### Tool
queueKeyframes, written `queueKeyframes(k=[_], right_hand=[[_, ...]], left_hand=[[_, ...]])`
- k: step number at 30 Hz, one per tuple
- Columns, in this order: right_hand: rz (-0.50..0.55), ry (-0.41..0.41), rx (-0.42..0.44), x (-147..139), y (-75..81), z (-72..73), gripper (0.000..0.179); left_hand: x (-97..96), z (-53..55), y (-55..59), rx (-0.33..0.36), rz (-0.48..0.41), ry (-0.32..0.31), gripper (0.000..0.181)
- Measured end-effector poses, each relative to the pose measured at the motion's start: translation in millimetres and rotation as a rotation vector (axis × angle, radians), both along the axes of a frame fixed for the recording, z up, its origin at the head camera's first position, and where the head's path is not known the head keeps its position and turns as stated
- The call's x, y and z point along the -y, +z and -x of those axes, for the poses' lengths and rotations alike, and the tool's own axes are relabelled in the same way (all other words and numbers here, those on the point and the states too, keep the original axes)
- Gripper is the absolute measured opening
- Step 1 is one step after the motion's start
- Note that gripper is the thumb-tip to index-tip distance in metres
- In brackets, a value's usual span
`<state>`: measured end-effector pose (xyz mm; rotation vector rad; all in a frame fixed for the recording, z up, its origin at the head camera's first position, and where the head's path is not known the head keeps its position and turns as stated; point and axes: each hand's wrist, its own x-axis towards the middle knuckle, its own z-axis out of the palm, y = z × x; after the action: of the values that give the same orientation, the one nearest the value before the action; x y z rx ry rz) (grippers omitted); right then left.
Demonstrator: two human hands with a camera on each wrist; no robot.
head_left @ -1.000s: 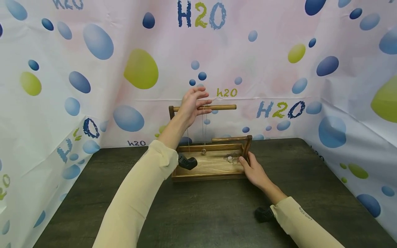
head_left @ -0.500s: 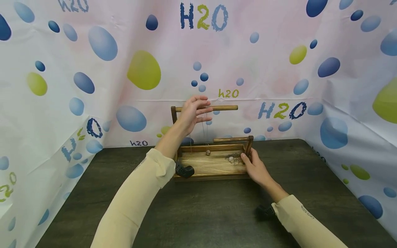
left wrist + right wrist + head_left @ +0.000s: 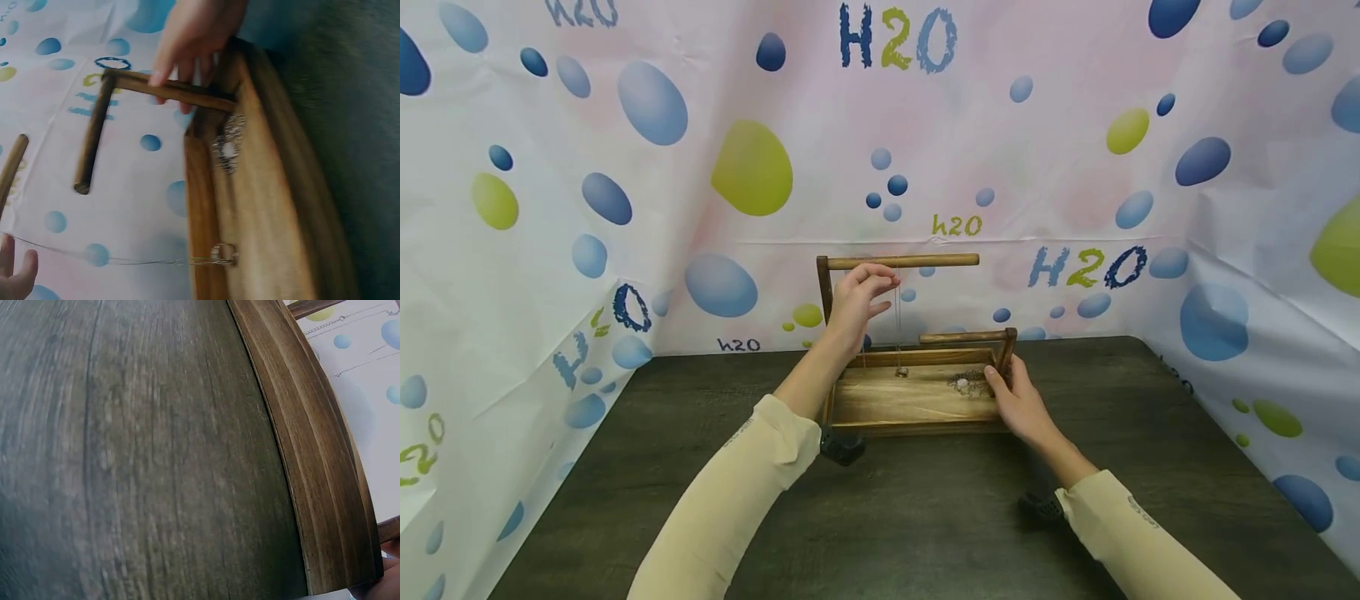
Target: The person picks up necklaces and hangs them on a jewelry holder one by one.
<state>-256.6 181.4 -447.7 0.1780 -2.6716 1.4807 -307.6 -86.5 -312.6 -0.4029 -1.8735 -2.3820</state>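
A wooden jewelry stand (image 3: 917, 407) with two horizontal rods and a shallow tray stands on the table. My right hand (image 3: 1022, 412) grips the short upright at its right end, thumb in front. My left hand (image 3: 853, 308) is just under the taller rod (image 3: 936, 260), its bent fingertips beside a thin necklace chain (image 3: 898, 325). The chain hangs down from the rod, and its small pendant (image 3: 224, 253) dangles at the tray. Thumb and fingers of the left hand stand apart in the left wrist view. Whether they touch the chain is hard to tell.
A tangled pile of chains with a white piece (image 3: 962, 383) lies at the tray's right end. Another thin chain (image 3: 864, 358) hangs near the left upright. A printed curtain (image 3: 1052, 183) rises behind the dark table (image 3: 925, 517).
My left hand has come down from above the taller rod to below it, and the chain it held up now hangs from the rod. My right hand stays on the stand.
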Motion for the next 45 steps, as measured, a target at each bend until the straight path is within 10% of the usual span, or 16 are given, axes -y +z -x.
queueKeyframes(k=[8, 17, 22, 32, 39, 45], right_hand=[[0.025, -0.020, -0.010, -2, -3.5, 0.1, 0.071], [0.030, -0.017, -0.002, 2, -4.3, 1.8, 0.070], [0.034, -0.014, -0.001, 2, -5.3, 2.3, 0.070], [0.036, -0.022, 0.003, 3, -5.8, 3.3, 0.070], [0.034, -0.027, -0.003, 2, -4.2, 2.8, 0.067], [0.044, -0.030, 0.003, 2, -4.4, 2.7, 0.066]], left_hand=[[-9.1, -12.6, -37.3, -0.022, 0.065, -0.076, 0.013], [-29.0, 2.6, -91.5, 0.280, 0.284, -0.179, 0.021], [-51.6, 16.2, -109.0, 0.322, 0.484, -0.286, 0.031], [-96.2, 26.0, -120.3, 0.297, 0.596, -0.251, 0.024], [-106.8, 26.7, -126.8, 0.096, 0.977, -0.155, 0.021], [-111.7, 22.7, -128.5, 0.032, 1.117, -0.137, 0.023]])
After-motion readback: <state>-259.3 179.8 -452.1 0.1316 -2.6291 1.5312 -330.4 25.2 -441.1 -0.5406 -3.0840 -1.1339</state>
